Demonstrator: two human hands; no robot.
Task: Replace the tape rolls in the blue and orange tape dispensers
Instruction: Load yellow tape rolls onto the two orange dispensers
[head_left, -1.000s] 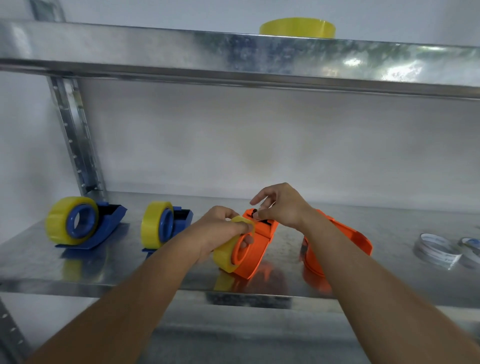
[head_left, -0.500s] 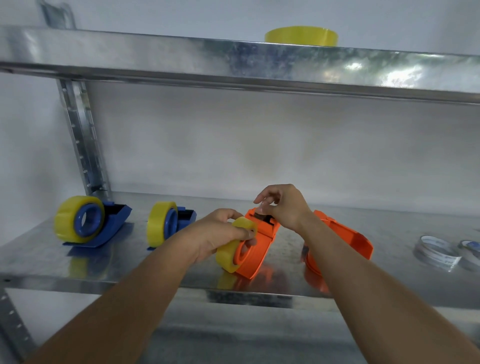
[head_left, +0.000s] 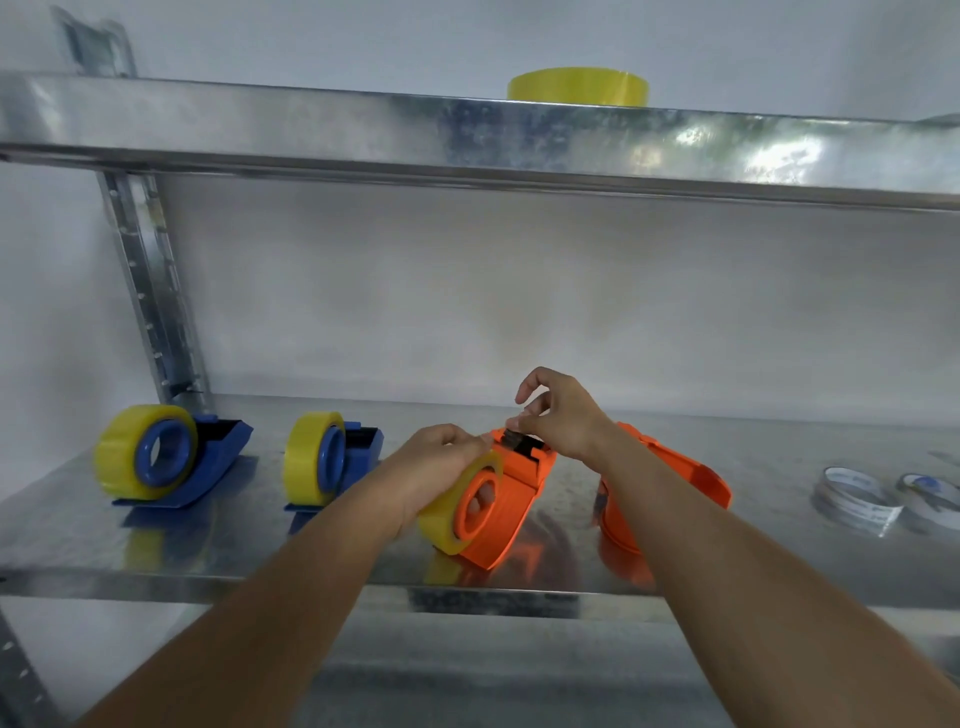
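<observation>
Hands work on the orange tape dispenser (head_left: 511, 506) on the shelf (head_left: 208, 551). Left hand (head_left: 436, 467) grips its yellow tape roll (head_left: 441, 517); right hand (head_left: 558, 421) pinches at its top. Writing on the empty rings (head_left: 857, 499) is too blurry to read.

metal shelf (head_left: 156, 540) | upper shelf (head_left: 311, 124) | perforated upright (head_left: 150, 291) | white wall (head_left: 519, 291)

A shiny metal shelf (head_left: 156, 551) carries, left to right, two blue dispensers (head_left: 208, 462) (head_left: 358, 447) with yellow rolls, two orange dispensers (head_left: 514, 499) (head_left: 691, 475) and two spent tape rings (head_left: 852, 496) (head_left: 930, 493) — an upper shelf (head_left: 311, 124) bears a yellow roll (head_left: 576, 85).
</observation>
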